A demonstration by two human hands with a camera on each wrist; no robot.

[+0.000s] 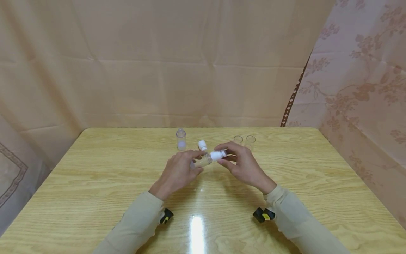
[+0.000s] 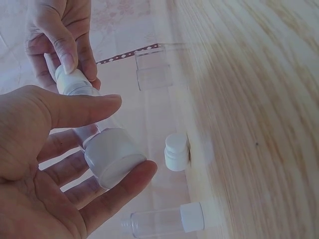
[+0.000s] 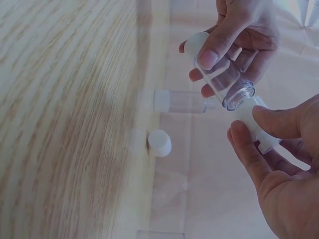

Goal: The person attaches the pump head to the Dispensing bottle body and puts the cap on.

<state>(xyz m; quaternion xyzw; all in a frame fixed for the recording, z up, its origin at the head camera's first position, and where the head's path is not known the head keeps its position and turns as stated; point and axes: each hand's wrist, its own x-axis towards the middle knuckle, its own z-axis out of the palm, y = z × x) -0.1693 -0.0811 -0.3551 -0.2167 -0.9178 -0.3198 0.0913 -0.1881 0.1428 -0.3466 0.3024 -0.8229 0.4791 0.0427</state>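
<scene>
My left hand [image 1: 180, 171] grips a clear bottle [image 3: 224, 82] by its body, near the white base [image 2: 113, 157]. The bottle lies tilted in the air above the table, its open threaded neck toward the right. Between thumb and fingers, my right hand [image 1: 242, 162] pinches a white collar piece [image 3: 247, 115] with a narrower end pointing away from the bottle. This piece is right at the bottle's neck; whether the two touch, I cannot tell. Part of the bottle is hidden behind the left fingers in the head view.
Behind the hands a second clear bottle [image 1: 181, 139] with a white base stands on the wood-grain table [image 1: 111, 197]. Beside it is a small white two-tiered fitting [image 1: 202, 145]. Two clear cylindrical covers [image 1: 238, 138] stand behind the right hand. Curtains hang at the table's back edge.
</scene>
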